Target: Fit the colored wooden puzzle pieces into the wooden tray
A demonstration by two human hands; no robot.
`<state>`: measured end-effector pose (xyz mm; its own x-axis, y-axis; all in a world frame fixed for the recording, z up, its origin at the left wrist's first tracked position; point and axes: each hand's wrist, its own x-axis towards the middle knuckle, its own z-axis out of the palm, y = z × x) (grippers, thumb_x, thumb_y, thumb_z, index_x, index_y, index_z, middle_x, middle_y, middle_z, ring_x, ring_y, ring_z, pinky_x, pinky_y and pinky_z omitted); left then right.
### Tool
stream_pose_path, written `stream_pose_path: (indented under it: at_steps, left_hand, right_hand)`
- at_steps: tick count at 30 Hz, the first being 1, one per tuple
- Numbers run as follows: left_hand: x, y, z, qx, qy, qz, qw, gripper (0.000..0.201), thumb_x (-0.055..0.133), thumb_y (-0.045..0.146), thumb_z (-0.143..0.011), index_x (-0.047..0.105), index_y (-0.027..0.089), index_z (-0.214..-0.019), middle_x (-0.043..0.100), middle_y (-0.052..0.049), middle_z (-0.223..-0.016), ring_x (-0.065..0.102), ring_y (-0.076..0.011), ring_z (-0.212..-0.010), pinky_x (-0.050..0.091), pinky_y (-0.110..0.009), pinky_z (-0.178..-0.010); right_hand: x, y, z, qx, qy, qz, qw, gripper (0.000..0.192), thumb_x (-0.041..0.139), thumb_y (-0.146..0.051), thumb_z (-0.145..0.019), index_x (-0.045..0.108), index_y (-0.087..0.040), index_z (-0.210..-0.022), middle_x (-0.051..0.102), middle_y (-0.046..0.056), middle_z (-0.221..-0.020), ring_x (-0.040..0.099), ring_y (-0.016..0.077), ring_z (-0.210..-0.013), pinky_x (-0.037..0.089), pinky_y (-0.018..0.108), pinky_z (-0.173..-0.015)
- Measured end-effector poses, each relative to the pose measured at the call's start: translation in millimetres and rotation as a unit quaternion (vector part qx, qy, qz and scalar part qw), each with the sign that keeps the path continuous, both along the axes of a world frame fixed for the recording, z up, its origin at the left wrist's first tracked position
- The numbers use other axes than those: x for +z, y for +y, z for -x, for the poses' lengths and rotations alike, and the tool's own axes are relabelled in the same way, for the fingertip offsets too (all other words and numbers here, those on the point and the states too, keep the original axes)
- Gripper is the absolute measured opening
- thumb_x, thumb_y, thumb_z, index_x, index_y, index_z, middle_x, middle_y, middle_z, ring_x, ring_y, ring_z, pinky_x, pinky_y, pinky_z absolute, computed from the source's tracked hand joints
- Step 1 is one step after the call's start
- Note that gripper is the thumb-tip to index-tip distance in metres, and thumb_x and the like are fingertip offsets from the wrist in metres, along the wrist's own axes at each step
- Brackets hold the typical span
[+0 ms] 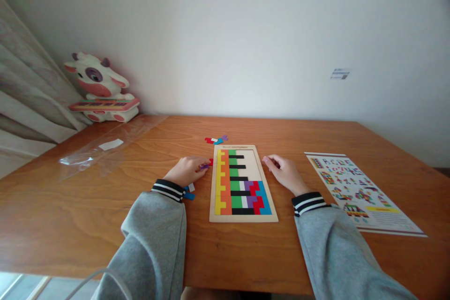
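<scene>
A wooden puzzle board (242, 218) lies on the table in front of me, partly filled with yellow, orange, green, black, red, purple and blue blocks. My left hand (186, 171) rests left of the board, fingers closed on a small purple piece (205, 166), with a red piece beside it. My right hand (286, 173) lies right of the board, fingers curled near its edge, holding nothing that I can see. Loose red, white, blue and purple pieces (216, 140) lie beyond the board's far end. A blue and a white piece (190, 192) lie by my left wrist.
A printed pattern sheet (362, 192) lies at the right. A clear plastic bag (105, 150) is spread at the left. A cow-shaped toy with a keyboard (101, 89) stands in the far left corner against the wall. A curtain hangs at the left.
</scene>
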<state>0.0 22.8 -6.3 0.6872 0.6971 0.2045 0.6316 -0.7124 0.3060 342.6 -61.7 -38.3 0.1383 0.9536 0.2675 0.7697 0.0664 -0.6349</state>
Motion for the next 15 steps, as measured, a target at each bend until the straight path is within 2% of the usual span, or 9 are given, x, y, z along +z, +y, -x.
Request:
stream_pose_path:
  at_steps: [3,7,12,15]
  left_hand:
    - [-0.5,-0.7,-1.1,-0.016,-0.024,-0.006,1.000,0.024,0.051,0.027,-0.087,0.068,0.021,-0.104,0.073,-0.004,-0.102,0.068,-0.0166,-0.092,0.052,-0.026,-0.086]
    - [0.9,1.2,2.0,-0.021,-0.052,-0.022,0.998,0.024,0.052,0.035,-0.090,0.069,0.022,-0.101,0.070,-0.004,-0.109,0.065,-0.0180,-0.102,0.049,-0.029,-0.095]
    - [0.8,4.6,7.6,0.037,-0.023,0.006,0.999,0.039,0.061,0.049,-0.084,0.066,0.020,-0.110,0.071,-0.007,-0.111,0.065,-0.0227,-0.103,0.048,-0.036,-0.097]
    - [-1.1,4.4,5.8,0.041,-0.026,0.008,0.999,0.042,0.062,0.048,-0.083,0.066,0.019,-0.113,0.070,-0.009,-0.116,0.063,-0.0247,-0.108,0.046,-0.038,-0.100]
  right_hand:
    - [-1.6,0.1,-0.5,0.006,-0.005,0.000,1.000,0.044,0.043,-0.055,-0.093,0.069,-0.019,-0.091,0.068,0.004,-0.069,0.058,0.0178,-0.062,0.043,0.029,-0.060]
    - [-1.3,-0.1,-0.3,0.009,-0.001,-0.002,1.000,0.045,0.042,-0.055,-0.093,0.068,-0.019,-0.091,0.069,0.005,-0.071,0.059,0.0187,-0.064,0.043,0.030,-0.060]
    - [-0.5,0.3,0.5,0.008,-0.006,-0.004,1.000,0.043,0.043,-0.054,-0.093,0.069,-0.019,-0.091,0.070,0.005,-0.071,0.060,0.0190,-0.064,0.043,0.030,-0.060]
    - [-1.6,0.4,0.4,0.011,-0.010,-0.003,1.000,0.042,0.044,-0.054,-0.093,0.069,-0.020,-0.091,0.069,0.004,-0.071,0.060,0.0185,-0.063,0.043,0.030,-0.060]
